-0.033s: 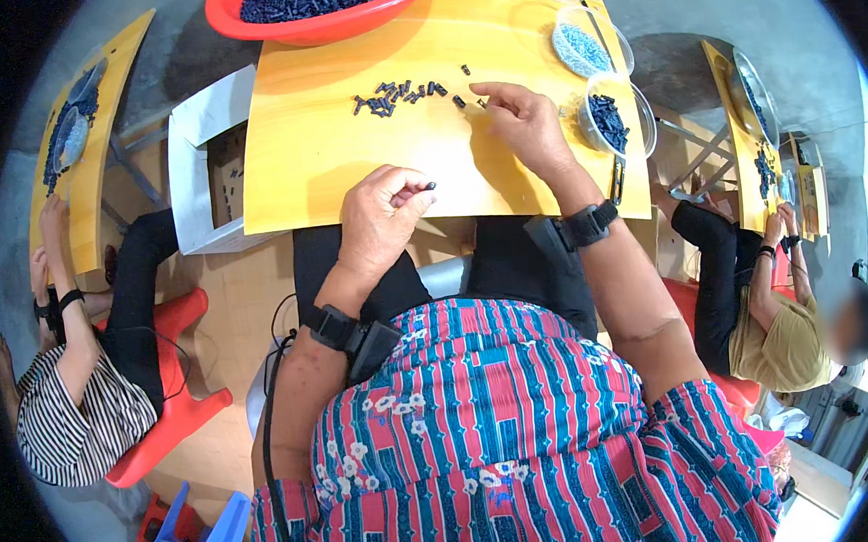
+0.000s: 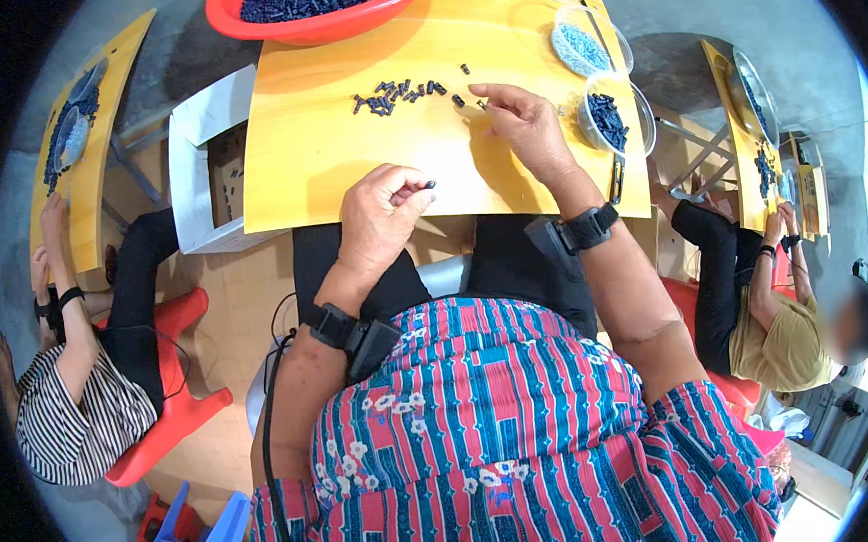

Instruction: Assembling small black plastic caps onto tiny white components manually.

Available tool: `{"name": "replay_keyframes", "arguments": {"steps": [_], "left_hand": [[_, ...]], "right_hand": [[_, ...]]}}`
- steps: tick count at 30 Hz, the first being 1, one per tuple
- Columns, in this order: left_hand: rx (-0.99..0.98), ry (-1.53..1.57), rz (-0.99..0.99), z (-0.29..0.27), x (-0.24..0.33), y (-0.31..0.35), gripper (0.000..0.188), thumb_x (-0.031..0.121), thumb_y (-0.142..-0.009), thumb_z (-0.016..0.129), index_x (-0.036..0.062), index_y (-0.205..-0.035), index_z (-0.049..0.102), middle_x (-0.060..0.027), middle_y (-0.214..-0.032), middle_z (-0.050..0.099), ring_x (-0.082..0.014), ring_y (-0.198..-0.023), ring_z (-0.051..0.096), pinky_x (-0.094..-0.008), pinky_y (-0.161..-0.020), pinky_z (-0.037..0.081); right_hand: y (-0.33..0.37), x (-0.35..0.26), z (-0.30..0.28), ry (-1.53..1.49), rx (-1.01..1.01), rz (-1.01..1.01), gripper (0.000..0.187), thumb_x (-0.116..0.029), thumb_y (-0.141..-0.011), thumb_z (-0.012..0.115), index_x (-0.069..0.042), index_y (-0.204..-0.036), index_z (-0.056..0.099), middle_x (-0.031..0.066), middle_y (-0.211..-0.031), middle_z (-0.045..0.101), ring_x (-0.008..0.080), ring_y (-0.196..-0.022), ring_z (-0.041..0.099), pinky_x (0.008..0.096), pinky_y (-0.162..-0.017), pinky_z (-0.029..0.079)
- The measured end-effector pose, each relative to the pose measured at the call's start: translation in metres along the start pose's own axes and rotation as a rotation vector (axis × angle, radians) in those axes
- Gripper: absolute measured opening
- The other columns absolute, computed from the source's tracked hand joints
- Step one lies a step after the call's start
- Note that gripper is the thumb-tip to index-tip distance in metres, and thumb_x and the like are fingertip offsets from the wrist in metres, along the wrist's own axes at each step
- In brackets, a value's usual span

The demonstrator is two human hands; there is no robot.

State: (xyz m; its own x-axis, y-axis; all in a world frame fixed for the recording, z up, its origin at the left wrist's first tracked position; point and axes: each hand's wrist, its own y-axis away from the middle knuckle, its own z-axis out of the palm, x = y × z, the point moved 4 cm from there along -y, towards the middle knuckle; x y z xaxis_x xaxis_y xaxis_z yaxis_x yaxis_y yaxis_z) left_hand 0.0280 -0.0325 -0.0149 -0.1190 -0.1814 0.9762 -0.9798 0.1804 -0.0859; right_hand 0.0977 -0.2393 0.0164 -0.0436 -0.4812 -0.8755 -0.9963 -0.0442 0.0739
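Observation:
My left hand is closed near the front edge of the yellow table. Between its thumb and fingers is a small black plastic part, one end of which shows. Farther up and to the right, my right hand reaches over the tabletop with thumb and forefinger pinched on a small dark piece. Just left of those fingertips lies one loose black part, and another is farther back. A scattered pile of similar black parts spreads to the left of it.
A red basin full of dark parts stands at the back left. Along the right edge are a tub of light-blue bits, a tub of dark parts and a black slim object. A white box adjoins the left. Co-workers sit on both sides.

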Motion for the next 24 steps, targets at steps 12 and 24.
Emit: {"name": "replay_keyframes", "arguments": {"steps": [12,24], "left_hand": [[0.000,-0.056,0.018,0.000,-0.002,-0.005,0.009,0.005,-0.081,0.070,0.0005,-0.088,0.069,-0.0040,-0.080,0.066,-0.0089,-0.069,0.059,-0.0236,-0.066,0.049],[0.025,-0.041,-0.020,0.001,-0.007,-0.008,0.010,0.005,-0.078,0.071,0.0001,-0.087,0.069,-0.0063,-0.081,0.067,-0.0114,-0.069,0.063,-0.0246,-0.067,0.052]], "right_hand": [[0.016,0.010,0.023,-0.777,-0.174,0.201,0.033,-0.007,-0.096,0.049,0.004,-0.126,0.055,-0.0017,-0.082,0.050,0.0088,-0.077,0.053,0.0339,-0.090,0.053],[0.018,0.023,0.034,-0.823,-0.159,0.196,0.016,-0.007,-0.097,0.051,0.000,-0.110,0.058,0.0017,-0.079,0.052,0.0091,-0.072,0.054,0.0355,-0.085,0.056]]}}
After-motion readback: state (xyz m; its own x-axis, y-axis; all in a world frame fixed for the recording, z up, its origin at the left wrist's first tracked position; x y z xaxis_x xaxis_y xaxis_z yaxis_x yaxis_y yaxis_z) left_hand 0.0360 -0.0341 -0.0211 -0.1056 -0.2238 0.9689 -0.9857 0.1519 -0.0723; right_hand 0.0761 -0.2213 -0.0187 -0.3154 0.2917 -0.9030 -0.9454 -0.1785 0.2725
